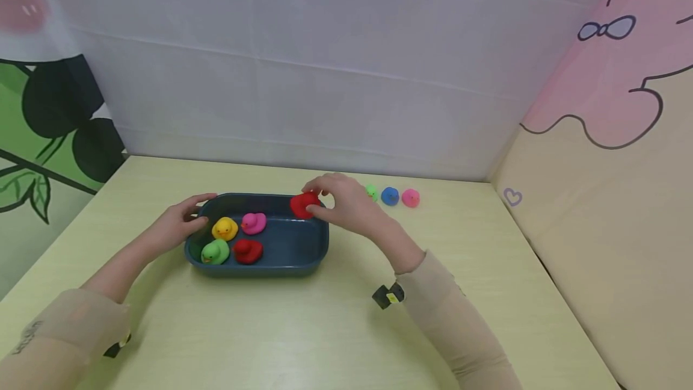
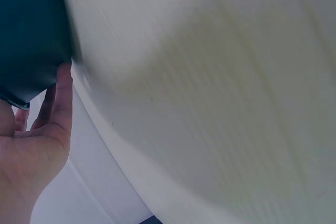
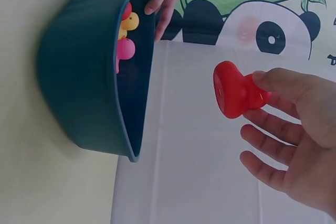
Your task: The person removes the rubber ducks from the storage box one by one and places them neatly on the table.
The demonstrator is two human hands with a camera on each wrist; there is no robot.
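A dark blue-green plastic tub (image 1: 292, 269) sits on the table. My left hand (image 1: 174, 224) grips its left end, thumb over the rim and fingers along the outer wall (image 2: 31, 40). Over the tub's right end, my right hand (image 1: 349, 203) pinches a red rubber duck (image 3: 231, 90) between thumb and index finger, the other fingers spread loosely. In the tub's left half lie a yellow duck (image 1: 224, 229), a pink duck (image 1: 253, 223), a green duck (image 1: 215, 252) and another red duck (image 1: 248, 251).
Behind my right hand, a light green duck (image 1: 371, 192), partly hidden, stands in a row with a blue duck (image 1: 390, 196) and a pink duck (image 1: 411, 198). A white sheet (image 1: 303, 77) rises along the table's back edge. A patterned wall (image 1: 606, 209) flanks the right side.
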